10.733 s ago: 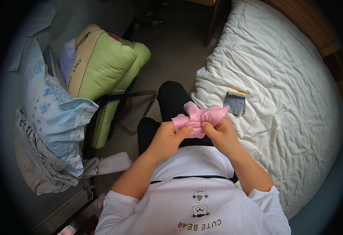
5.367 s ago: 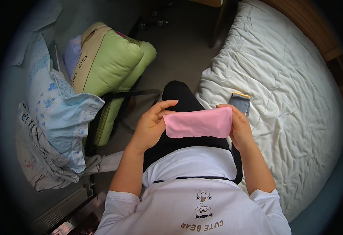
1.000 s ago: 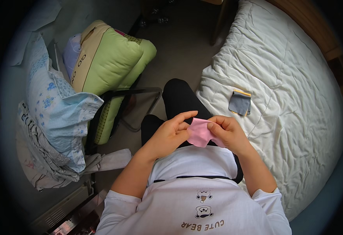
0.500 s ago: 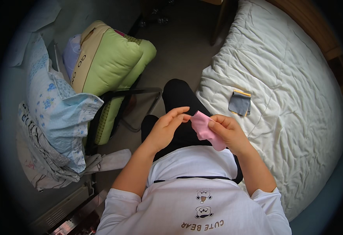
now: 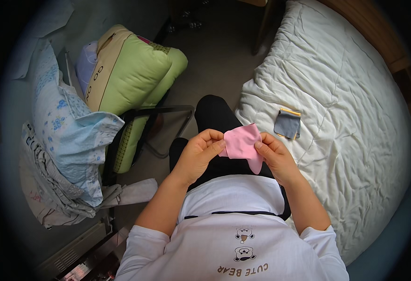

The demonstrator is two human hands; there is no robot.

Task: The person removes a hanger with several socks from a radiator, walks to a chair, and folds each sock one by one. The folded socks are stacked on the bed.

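Observation:
A small pink sock (image 5: 242, 143) is stretched out between my two hands, above my lap. My left hand (image 5: 200, 152) pinches its left edge between thumb and fingers. At the opposite edge my right hand (image 5: 276, 154) is closed on the cloth, thumb on top. A rounded end of the sock hangs down beside the right fingers. To the right, apart from both hands, a folded grey cloth piece with yellow-orange edging (image 5: 288, 123) lies on the white quilt (image 5: 346, 154).
At left, a chair with a black frame (image 5: 168, 108) bears a green and beige cushion (image 5: 137, 70). A blue-flowered pillow (image 5: 67, 126) and grey crumpled fabric (image 5: 58, 192) sit nearer. The bed has a wooden frame (image 5: 369, 23) at the far right.
My left hand has closed on the pink sock, which it was only reaching toward before. The sock has turned and is now spread wider between both hands.

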